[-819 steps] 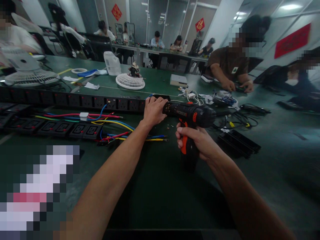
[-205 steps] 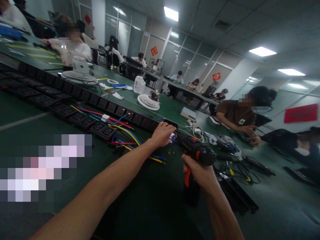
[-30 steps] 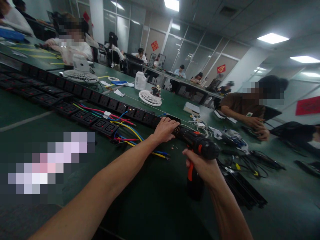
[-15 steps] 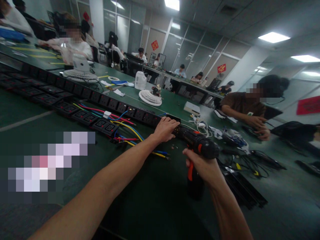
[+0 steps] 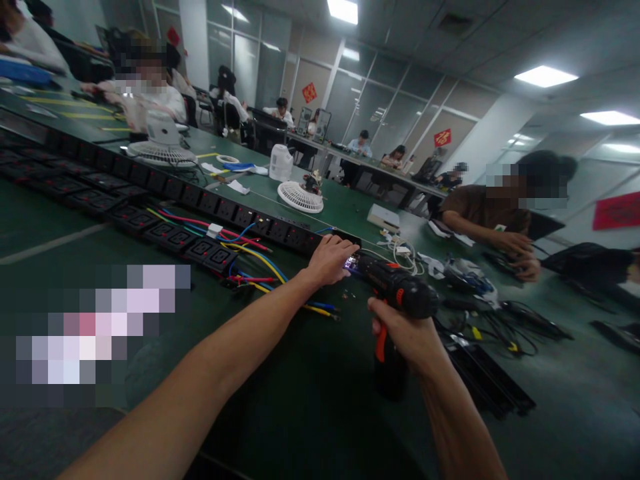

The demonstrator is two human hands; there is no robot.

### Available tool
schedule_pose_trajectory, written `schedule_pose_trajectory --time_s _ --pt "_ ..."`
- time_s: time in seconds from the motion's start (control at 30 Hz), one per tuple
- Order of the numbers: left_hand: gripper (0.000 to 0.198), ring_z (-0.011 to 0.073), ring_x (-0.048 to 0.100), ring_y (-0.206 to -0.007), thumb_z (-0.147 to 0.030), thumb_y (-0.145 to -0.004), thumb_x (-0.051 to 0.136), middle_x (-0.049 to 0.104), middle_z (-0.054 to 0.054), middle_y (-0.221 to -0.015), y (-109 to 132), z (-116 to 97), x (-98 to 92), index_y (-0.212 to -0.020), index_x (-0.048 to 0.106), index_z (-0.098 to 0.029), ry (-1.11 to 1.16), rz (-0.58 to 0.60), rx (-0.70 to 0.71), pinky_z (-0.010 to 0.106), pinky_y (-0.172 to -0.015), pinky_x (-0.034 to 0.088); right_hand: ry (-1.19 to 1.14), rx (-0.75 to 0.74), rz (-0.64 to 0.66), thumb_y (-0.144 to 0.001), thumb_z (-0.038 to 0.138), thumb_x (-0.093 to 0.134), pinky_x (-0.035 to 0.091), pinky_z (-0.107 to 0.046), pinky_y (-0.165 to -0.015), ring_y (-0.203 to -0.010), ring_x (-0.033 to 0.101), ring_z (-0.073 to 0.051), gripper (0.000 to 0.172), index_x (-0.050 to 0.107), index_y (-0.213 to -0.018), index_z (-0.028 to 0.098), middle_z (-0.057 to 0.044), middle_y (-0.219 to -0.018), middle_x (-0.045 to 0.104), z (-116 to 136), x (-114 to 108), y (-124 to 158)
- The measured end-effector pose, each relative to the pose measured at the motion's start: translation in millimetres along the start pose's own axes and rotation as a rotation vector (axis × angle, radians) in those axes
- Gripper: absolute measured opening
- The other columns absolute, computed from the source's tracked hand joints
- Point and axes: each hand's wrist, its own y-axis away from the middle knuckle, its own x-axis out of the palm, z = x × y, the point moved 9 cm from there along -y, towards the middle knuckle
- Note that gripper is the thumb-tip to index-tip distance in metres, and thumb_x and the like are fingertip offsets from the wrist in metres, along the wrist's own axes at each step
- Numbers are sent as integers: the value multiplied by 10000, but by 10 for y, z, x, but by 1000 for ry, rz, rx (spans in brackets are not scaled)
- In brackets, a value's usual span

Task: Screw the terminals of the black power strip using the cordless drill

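My right hand (image 5: pixel 397 323) is wrapped round the handle of a black and orange cordless drill (image 5: pixel 395 283). The drill points left, its nose at the end of a long black power strip (image 5: pixel 220 205), and its work light shines there. My left hand (image 5: pixel 331 259) grips that same end of the strip, its fingertips over the far edge close to the drill's nose. What the drill's tip touches is hidden. Red, yellow and blue wires (image 5: pixel 260 257) lie along the strip's near side, beside black socket modules (image 5: pixel 207 253).
Beyond the strip are a white fan grille (image 5: pixel 301 197), a white plastic housing (image 5: pixel 281 162) and another fan part (image 5: pixel 163 152). To the right lie tangled cables (image 5: pixel 475 320) and black metal strips (image 5: pixel 493 377). A co-worker (image 5: pixel 493 207) sits at the right; other people sit further back.
The drill's work light has come on and lights the strip's end. Both hands, the drill and the strip have hardly moved.
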Motion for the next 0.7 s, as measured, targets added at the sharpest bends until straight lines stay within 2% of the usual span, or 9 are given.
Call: schedule_pose_trajectory --time_s 0.1,0.3,0.53,0.7 --pt "710 290 547 -1242 -300 -785 850 659 76 -1379 2 -3 -12 -1430 561 -226 4 2 -1 459 -1117 341 5 -1 1 -836 392 648 415 -313 -526 -494 519 -153 400 565 -486 215 -24 -509 573 -8 -1 -3" --pt "702 287 547 -1244 -324 -791 848 662 74 -1376 -3 6 -7 -1423 567 -205 15 7 -9 446 -1111 344 -41 65 -7 -791 418 694 421 -308 -510 -471 512 -148 321 618 -565 203 -21 -520 601 -75 8 -7" --pt "700 290 553 -1222 -316 -787 851 667 72 -1366 -2 15 23 -1421 568 -219 -6 -18 4 455 -1106 340 -37 34 -4 -800 428 661 418 -307 -508 -479 510 -154 289 640 -619 204 -10 -518 590 -71 4 -17" --pt "700 291 550 -1232 -323 -794 847 664 71 -1376 1 14 16 -1425 564 -215 -2 -24 7 449 -1111 339 -17 40 0 -801 401 671 406 -303 -497 -464 496 -144 328 601 -544 211 -15 -509 585 -58 6 -13"
